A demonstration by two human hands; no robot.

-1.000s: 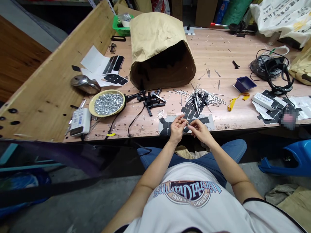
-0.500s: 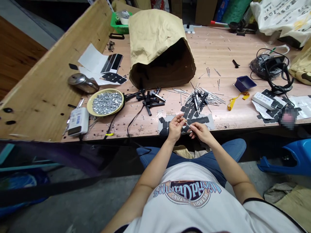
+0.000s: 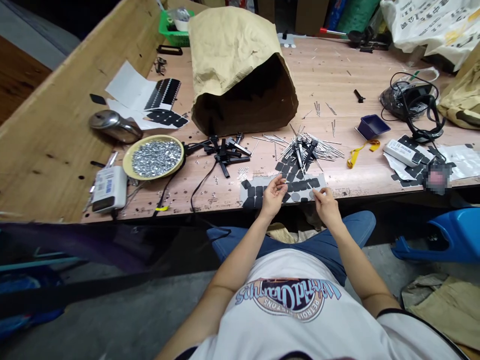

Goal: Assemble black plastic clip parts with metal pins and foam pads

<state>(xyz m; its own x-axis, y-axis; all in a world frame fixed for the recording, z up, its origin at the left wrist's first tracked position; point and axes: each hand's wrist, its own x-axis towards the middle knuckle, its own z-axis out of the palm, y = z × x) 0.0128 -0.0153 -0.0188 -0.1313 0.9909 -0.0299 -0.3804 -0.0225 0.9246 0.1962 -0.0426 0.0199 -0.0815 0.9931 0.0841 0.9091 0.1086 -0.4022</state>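
Observation:
My left hand [image 3: 273, 196] hovers over a sheet of black rubbery pads [image 3: 285, 192] at the table's front edge, its fingertips pinched together. Whether they hold anything is too small to tell. My right hand [image 3: 325, 206] rests its fingertips on the sheet's right end, with no held item visible. Just beyond the sheet lies a heap of thin metal pins [image 3: 313, 150] mixed with black parts. More black plastic parts [image 3: 225, 156] lie to the left.
A large kraft paper sack [image 3: 232, 50] lies on its side on the wooden table [image 3: 337, 65] behind the pins. A plate of silver pieces [image 3: 176, 170] and a white power adapter [image 3: 107, 189] are left. A blue tray [image 3: 371, 126], yellow strap [image 3: 358, 152] and tangled cables [image 3: 408, 100] are right.
My right hand has moved apart from the left, down and rightward onto the sheet. The thin pin seen between my hands earlier no longer shows. The view has shifted slightly.

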